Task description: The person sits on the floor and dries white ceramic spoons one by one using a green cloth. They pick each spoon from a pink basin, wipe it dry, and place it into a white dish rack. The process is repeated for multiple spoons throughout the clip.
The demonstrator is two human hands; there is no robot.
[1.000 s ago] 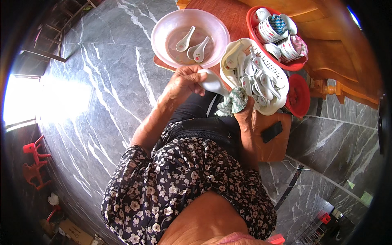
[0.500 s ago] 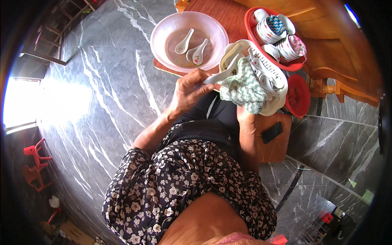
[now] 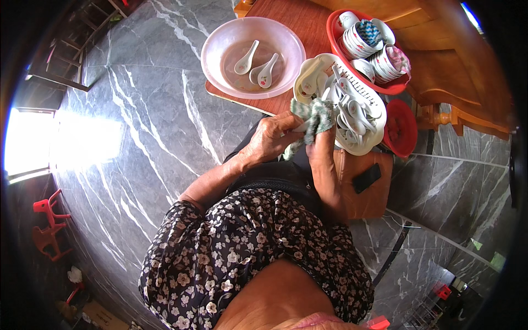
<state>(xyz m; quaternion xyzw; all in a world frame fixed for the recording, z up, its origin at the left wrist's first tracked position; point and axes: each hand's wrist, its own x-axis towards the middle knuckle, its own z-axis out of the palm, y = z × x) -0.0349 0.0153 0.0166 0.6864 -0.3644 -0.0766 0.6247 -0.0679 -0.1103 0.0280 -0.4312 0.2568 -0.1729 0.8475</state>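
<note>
My left hand (image 3: 269, 136) is closed on a white soup spoon (image 3: 301, 126), most of which my fingers and the cloth hide. Over the spoon my right hand (image 3: 322, 144) wraps a green-and-white patterned cloth (image 3: 315, 116), which covers its fingers. Just beyond and to the right, a cream plastic basket (image 3: 303, 70) holds several white spoons (image 3: 355, 116) in a heap. A translucent pinkish basin (image 3: 212, 58) at the far left of the table has three white spoons (image 3: 266, 75) with red flower marks lying in it.
The reddish-brown table (image 3: 269, 9) bears the basins. A red basin (image 3: 334, 38) holds stacked bowls (image 3: 360, 45) with cloths tucked in. Next to the basket is a smaller red basin (image 3: 406, 129). A black phone (image 3: 367, 178) lies on a brown seat (image 3: 374, 205) by my right arm.
My right hand has brought the cloth left off the basket and onto the spoon. My left hand has lowered slightly with the spoon, and the spoons in the basket show more.
</note>
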